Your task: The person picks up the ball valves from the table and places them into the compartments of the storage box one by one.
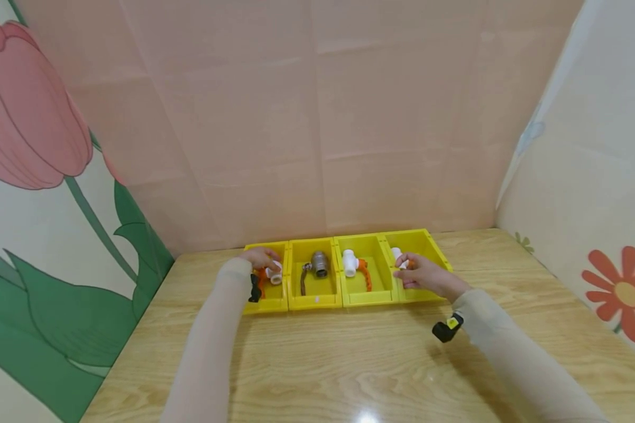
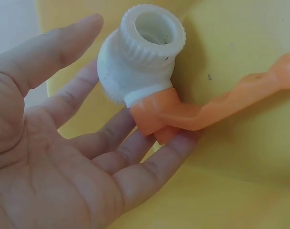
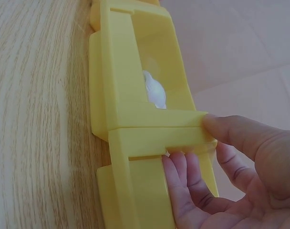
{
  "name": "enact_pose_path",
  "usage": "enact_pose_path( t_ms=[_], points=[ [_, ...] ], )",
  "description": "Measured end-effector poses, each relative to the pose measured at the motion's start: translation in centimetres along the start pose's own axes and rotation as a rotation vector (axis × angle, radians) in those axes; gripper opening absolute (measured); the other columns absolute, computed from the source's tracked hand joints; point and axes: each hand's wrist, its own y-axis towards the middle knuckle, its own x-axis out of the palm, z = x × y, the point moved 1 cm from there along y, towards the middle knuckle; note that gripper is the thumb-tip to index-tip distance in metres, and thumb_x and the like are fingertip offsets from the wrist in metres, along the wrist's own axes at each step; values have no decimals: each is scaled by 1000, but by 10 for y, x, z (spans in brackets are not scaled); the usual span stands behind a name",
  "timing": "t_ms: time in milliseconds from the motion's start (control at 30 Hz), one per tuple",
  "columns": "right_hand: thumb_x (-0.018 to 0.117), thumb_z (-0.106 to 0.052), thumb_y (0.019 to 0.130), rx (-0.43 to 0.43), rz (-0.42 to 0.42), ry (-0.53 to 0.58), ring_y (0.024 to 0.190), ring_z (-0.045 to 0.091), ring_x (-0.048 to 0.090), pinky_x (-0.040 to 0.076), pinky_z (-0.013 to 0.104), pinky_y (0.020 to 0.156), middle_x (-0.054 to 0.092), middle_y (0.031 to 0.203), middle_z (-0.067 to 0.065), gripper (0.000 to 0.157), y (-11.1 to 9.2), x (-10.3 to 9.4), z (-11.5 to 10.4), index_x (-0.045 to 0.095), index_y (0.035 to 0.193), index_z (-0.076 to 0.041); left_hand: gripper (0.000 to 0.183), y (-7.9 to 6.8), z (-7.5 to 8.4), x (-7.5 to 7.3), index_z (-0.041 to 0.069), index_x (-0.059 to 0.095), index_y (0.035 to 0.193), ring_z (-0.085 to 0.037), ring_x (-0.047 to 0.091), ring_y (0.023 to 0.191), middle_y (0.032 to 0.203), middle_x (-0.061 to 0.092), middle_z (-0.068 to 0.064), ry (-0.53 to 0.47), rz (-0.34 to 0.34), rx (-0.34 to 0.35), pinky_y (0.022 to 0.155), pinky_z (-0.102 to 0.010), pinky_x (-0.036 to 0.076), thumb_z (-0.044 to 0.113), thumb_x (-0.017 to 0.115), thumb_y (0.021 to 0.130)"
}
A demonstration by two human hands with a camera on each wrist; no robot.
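Note:
In the leftmost yellow bin (image 1: 268, 304), my left hand (image 1: 261, 258) is at a white plastic ball valve (image 2: 140, 57) with an orange lever handle (image 2: 240, 98). The left wrist view shows the thumb held apart from the valve, with loosely bent fingers touching its orange part from below. My right hand (image 1: 423, 275) reaches over the rightmost bin (image 1: 428, 241), where white pieces of a fitting (image 1: 396, 252) show beside the fingers. In the right wrist view, the thumb lies at the rim of the divider (image 3: 159, 119) and the fingertips go behind it; what they hold I cannot tell.
Between the hands, one bin holds a grey-brown metal valve (image 1: 319, 264) with a long handle. Another holds a white valve (image 1: 350, 262) with an orange handle. The joined bins stand on a wooden table (image 1: 317, 358), near a pinkish back wall (image 1: 317, 147).

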Motion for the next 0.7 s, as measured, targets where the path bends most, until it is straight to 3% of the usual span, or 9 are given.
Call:
enact_pose_path(
  t_ms=[500,700],
  points=[
    [62,-24,96,10,4,0,79,18,56,55,24,73,48,94,8,37,2,0,1,41,119,-4,42,-2,0,-2,6,57,126,-21,53,104,125,58,-12,23,-29,1,96,-39,45,20,70,89],
    [61,-20,96,-5,-23,-15,77,18,56,55,24,73,50,93,9,35,2,0,-1,41,119,-2,49,-11,1,-13,1,48,136,-35,49,123,135,53,-19,-2,-90,36,101,-47,43,21,63,93]
  ],
)
